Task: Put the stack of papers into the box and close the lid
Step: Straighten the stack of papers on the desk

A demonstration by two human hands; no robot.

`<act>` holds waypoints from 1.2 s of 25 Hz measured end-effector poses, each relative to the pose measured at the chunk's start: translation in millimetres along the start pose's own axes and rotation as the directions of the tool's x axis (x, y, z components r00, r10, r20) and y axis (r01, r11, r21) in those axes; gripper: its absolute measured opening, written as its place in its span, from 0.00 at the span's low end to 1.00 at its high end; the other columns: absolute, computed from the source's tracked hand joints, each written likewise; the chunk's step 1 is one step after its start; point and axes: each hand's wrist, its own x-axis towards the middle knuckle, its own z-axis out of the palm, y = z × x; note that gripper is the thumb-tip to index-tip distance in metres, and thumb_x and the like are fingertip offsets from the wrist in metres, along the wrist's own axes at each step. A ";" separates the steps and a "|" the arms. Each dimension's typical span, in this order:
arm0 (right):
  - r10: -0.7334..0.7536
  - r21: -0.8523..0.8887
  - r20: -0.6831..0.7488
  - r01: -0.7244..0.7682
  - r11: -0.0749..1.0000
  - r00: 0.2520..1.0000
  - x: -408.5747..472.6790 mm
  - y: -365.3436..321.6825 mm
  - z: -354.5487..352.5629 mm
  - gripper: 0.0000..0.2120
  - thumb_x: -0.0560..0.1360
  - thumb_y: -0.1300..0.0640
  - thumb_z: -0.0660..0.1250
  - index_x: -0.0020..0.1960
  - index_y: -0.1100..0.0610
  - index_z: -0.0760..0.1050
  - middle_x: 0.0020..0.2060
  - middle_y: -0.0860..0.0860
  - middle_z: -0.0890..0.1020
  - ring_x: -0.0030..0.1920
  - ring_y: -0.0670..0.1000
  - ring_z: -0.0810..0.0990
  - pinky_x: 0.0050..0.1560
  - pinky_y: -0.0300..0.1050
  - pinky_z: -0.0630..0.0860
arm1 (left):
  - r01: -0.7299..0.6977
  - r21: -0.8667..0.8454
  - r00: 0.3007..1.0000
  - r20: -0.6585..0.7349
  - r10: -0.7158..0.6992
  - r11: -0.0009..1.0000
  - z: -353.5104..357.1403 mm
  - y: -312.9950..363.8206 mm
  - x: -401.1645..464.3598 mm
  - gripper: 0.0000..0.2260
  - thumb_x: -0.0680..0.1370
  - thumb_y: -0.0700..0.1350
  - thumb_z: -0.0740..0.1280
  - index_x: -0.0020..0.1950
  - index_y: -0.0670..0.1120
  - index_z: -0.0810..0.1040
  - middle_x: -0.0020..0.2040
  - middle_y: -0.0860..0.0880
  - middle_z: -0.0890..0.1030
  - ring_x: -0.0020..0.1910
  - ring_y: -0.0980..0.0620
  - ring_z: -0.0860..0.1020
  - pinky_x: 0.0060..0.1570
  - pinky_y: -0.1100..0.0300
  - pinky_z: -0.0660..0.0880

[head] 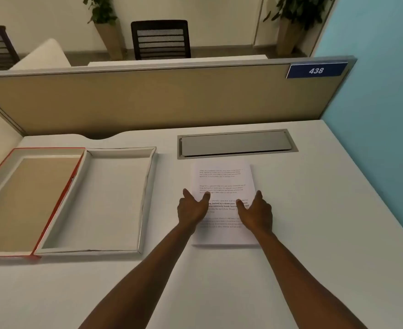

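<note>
A stack of white printed papers [223, 179] lies flat on the white desk, right of centre. My left hand [192, 208] rests at its left edge, thumb on the top sheet and fingers spread. My right hand [255, 210] lies on the stack's right part in the same way, thumb inward. Neither hand has lifted the stack. To the left sits the shallow white box [146, 186], empty and open. Its red-edged lid [60, 200] with a tan inside lies folded open flat, further left.
A grey metal cable hatch [236, 143] is set into the desk just behind the papers. A tan partition [148, 100] with a blue "438" sign [316, 70] bounds the far side. A blue wall [381, 115] stands on the right.
</note>
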 end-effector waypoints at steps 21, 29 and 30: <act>-0.033 -0.046 -0.053 0.031 0.998 0.998 11.6 8.9 0.4 0.30 0.73 0.48 0.74 0.68 0.61 0.69 0.62 0.59 0.78 0.63 0.60 0.76 0.58 0.52 0.77 | 0.096 -0.159 0.995 0.039 -0.090 0.983 1.1 12.9 40.7 0.20 0.74 0.57 0.72 0.58 0.47 0.74 0.56 0.45 0.82 0.48 0.46 0.81 0.52 0.48 0.79; -0.046 -0.023 -0.071 0.045 0.999 0.996 12.4 11.5 1.6 0.29 0.72 0.49 0.75 0.66 0.61 0.71 0.60 0.59 0.79 0.61 0.60 0.77 0.58 0.53 0.77 | 0.132 -0.072 0.991 -0.024 -0.134 0.989 6.9 31.2 38.1 0.24 0.72 0.57 0.73 0.62 0.46 0.73 0.61 0.43 0.78 0.60 0.40 0.79 0.62 0.41 0.78; -0.048 -0.023 -0.071 0.046 0.999 0.996 12.2 11.5 1.6 0.29 0.72 0.49 0.75 0.66 0.61 0.71 0.60 0.59 0.79 0.61 0.60 0.77 0.58 0.53 0.77 | 0.133 -0.111 0.991 -0.002 -0.134 0.985 6.2 31.8 38.1 0.23 0.73 0.55 0.73 0.61 0.46 0.73 0.61 0.42 0.79 0.58 0.40 0.80 0.61 0.42 0.79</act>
